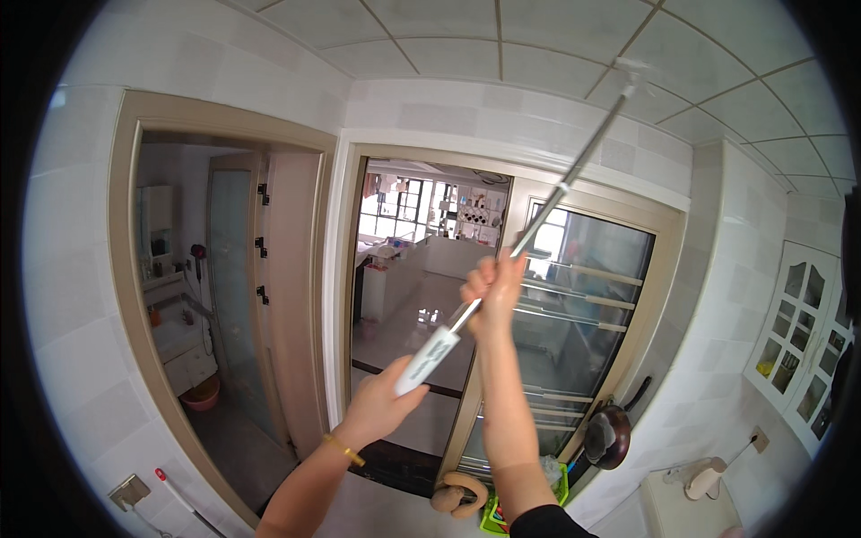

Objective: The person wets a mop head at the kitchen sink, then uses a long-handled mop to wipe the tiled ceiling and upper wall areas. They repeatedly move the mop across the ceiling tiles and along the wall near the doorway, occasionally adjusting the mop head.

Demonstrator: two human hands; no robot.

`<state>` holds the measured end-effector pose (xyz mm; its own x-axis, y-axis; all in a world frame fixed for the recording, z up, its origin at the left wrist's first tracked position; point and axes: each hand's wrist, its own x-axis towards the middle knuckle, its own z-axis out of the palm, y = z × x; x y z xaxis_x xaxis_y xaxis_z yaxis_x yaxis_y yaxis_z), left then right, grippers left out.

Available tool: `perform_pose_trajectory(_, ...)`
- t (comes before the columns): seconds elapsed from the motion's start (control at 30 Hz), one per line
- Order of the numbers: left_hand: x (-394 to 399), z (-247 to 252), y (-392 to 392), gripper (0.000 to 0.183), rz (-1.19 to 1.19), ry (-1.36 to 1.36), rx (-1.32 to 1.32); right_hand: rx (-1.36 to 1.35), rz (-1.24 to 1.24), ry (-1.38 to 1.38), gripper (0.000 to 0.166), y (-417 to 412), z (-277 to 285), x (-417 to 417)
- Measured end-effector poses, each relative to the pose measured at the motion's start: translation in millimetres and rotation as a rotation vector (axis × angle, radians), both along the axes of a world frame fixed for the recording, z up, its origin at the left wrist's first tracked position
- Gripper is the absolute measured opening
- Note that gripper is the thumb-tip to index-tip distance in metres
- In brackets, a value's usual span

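Observation:
A long metal pole (592, 144) with a white plastic grip (428, 360) slants up to the right across the view. My left hand (389, 402) is closed around the lower end of the grip, with a gold-coloured bracelet on the wrist. Higher up, my right hand (494, 289) is wrapped around the metal shaft. The pole's white head (632, 70) is blurred and lies at the tiled ceiling (565, 57); whether it touches the panels I cannot tell.
A glazed sliding door (578, 269) stands ahead, beside an opening to another room. At left is a bathroom doorway (124, 202). A frying pan (607, 437) hangs at right, near a white wall cabinet (790, 329). Below is a green plastic basket (564, 485).

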<state>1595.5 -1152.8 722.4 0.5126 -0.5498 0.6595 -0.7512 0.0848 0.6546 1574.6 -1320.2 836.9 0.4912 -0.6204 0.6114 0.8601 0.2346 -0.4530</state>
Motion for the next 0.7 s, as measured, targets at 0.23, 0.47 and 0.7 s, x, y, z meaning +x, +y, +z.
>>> perform_pose_trajectory(0.23,-2.5,-56.3,84.6,0.041,0.185,0.321,-0.155,-0.093,0.302,0.172,0.032,109.8,-30.2,53.9)
perform_pose_trajectory(0.47,-15.0,-70.3,93.2,0.047,0.213,0.458,-0.108,-0.165,0.381,0.167,0.045,122.2,-36.6,52.6)
perform_pose_trajectory(0.7,-22.1,-52.7,63.1,0.046,0.046,0.231,0.056,-0.038,0.145,0.037,0.049,72.8,-41.8,6.7)
